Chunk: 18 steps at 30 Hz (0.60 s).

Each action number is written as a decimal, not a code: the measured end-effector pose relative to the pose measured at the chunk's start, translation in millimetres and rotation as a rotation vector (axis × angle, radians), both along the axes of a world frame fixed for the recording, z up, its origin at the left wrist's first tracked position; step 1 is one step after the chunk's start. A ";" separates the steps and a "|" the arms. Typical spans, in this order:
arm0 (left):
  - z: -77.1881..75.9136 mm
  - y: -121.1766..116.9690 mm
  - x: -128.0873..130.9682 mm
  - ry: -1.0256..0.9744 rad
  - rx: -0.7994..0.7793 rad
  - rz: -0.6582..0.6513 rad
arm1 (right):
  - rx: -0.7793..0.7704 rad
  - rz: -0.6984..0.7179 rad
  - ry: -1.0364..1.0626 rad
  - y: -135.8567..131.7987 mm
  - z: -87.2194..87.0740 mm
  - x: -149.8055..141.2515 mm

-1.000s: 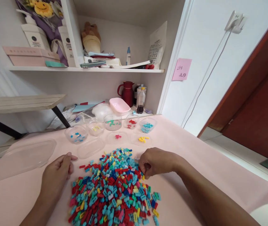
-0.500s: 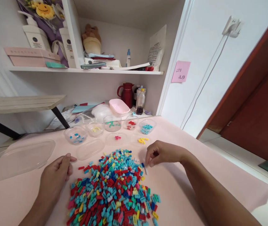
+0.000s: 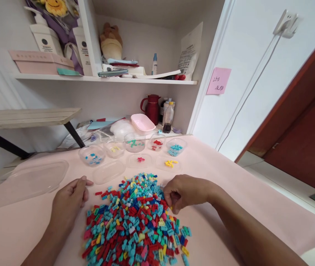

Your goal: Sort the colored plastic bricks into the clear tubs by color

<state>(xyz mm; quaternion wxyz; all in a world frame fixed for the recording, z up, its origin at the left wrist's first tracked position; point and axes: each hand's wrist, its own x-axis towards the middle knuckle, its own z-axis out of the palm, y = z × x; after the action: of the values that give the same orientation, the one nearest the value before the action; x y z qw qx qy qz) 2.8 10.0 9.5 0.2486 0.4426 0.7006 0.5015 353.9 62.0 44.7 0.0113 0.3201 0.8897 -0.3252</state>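
A large heap of small plastic building bricks (image 3: pixel 135 218) lies on the pink tabletop, in red, light blue, dark blue, green, yellow and white. At its right edge, my right hand (image 3: pixel 185 192) is bent down with the fingers curled and the thumb and fingertips close together among the bricks. Whatever those fingertips hold is too small or hidden to make out. To the left of the heap, my left hand (image 3: pixel 70 195) rests on the table, closed loosely with the thumb against the forefinger, and nothing shows in it.
Behind the heap stand clear tubs of blue bricks (image 3: pixel 94 159), pale yellow bricks (image 3: pixel 115 149), green bricks (image 3: pixel 133 143), red bricks (image 3: pixel 157 143) and light-blue bricks (image 3: pixel 176 148). Clear lids hold pink bricks (image 3: pixel 140 159) and yellow bricks (image 3: pixel 170 163). A larger lid (image 3: pixel 30 181) lies left.
My right hand has moved left and slightly nearer, from beside the heap onto its right edge. A thin pale piece beside its fingers is now out of sight. My left hand keeps its pose.
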 end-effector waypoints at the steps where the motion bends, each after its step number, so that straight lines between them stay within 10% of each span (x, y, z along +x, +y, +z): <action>1: 0.0 0.0 0.0 -0.003 0.004 -0.003 | 0.041 0.002 -0.013 -0.3 -0.5 -1.8; 13: -8.5 4.3 -10.5 0.043 -0.031 -0.017 | 0.081 0.014 0.202 11.0 3.4 6.6; 18: -7.5 3.8 -10.9 0.041 -0.036 -0.022 | 0.033 -0.324 0.500 26.2 10.0 39.2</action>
<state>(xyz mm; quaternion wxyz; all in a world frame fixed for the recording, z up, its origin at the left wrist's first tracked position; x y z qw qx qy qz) -8.2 13.8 2.0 0.2476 0.4561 0.7094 0.4769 393.1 88.2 54.6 -0.2653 0.3680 0.8075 -0.3771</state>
